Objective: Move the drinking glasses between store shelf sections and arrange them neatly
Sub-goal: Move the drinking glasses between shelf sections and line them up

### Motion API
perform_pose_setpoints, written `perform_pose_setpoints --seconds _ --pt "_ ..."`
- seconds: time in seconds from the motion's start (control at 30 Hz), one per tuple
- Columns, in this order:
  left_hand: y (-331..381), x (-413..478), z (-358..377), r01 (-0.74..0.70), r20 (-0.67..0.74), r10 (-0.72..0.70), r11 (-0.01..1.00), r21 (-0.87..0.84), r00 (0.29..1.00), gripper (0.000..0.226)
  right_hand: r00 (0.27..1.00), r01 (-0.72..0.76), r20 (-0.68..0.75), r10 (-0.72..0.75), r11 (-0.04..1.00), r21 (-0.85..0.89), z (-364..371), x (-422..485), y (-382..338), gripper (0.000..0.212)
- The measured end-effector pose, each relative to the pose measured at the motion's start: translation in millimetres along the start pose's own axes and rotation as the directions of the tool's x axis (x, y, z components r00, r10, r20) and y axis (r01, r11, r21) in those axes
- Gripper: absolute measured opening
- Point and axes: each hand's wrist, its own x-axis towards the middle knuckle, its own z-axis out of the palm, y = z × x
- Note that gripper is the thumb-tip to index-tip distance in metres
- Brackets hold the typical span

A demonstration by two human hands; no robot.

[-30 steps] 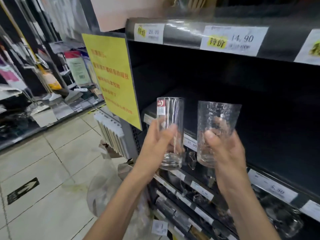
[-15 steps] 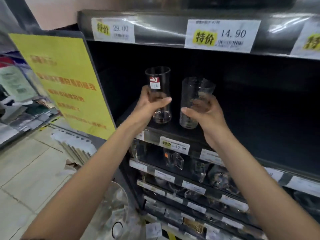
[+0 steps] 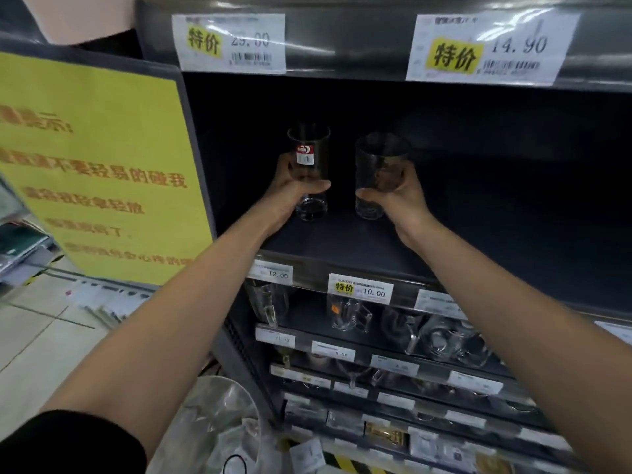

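Both arms reach into a dark shelf (image 3: 342, 248). My left hand (image 3: 290, 189) grips a tall clear glass with a red-and-white sticker (image 3: 309, 145) around its lower half. My right hand (image 3: 400, 196) grips a second clear, textured glass (image 3: 378, 165) about a hand's width to the right. Both glasses stand upright, their bases at or just above the shelf floor; whether they touch it I cannot tell. The shelf behind and to the right of them is dark and bare.
A yellow notice sign (image 3: 99, 165) stands at the shelf's left end, close to my left forearm. Price tags (image 3: 359, 289) line the shelf edges. Glass mugs (image 3: 349, 316) fill the lower shelves. A clear plastic bag (image 3: 219, 425) sits on the floor below.
Both hands have carried the glasses up and deeper into the dark shelf, then lowered them toward its floor. The view has moved closer to the shelf.
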Motion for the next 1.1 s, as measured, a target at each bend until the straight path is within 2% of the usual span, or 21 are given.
perform_pose_setpoints --seconds 0.2,0.3,0.5,0.63,0.77,1.1 --pt "-10.8 35.6 -11.3 -0.024 0.031 0.02 0.991 0.128 0.999 0.061 0.999 0.007 0.043 -0.004 0.998 -0.063 -0.1 28.0 7.6 0.067" --pt "-18.5 53.5 -10.5 -0.068 0.019 0.065 0.981 0.181 0.998 0.059 0.999 0.019 0.032 -0.016 0.997 -0.072 4.8 40.1 12.8 0.072" --pt "-34.0 91.0 -5.7 -0.094 -0.048 0.109 0.967 0.238 0.993 0.072 0.999 0.045 -0.007 -0.047 0.986 -0.158 14.6 75.6 32.2 0.084" --pt "-39.3 117.7 -4.3 -0.105 -0.058 0.128 0.95 0.293 0.99 0.06 0.994 0.063 -0.071 -0.082 0.969 -0.238 19.6 96.6 37.0 0.078" --pt "-45.2 145.2 -2.1 -0.127 -0.076 0.152 0.955 0.267 0.985 0.048 0.989 0.062 -0.11 -0.102 0.945 -0.32 20.8 117.0 41.2 0.071" --pt "-52.2 191.8 7.2 -0.124 -0.097 0.156 0.953 0.275 0.983 0.046 0.984 0.095 -0.087 -0.156 0.869 -0.485 32.5 166.5 44.7 0.075"
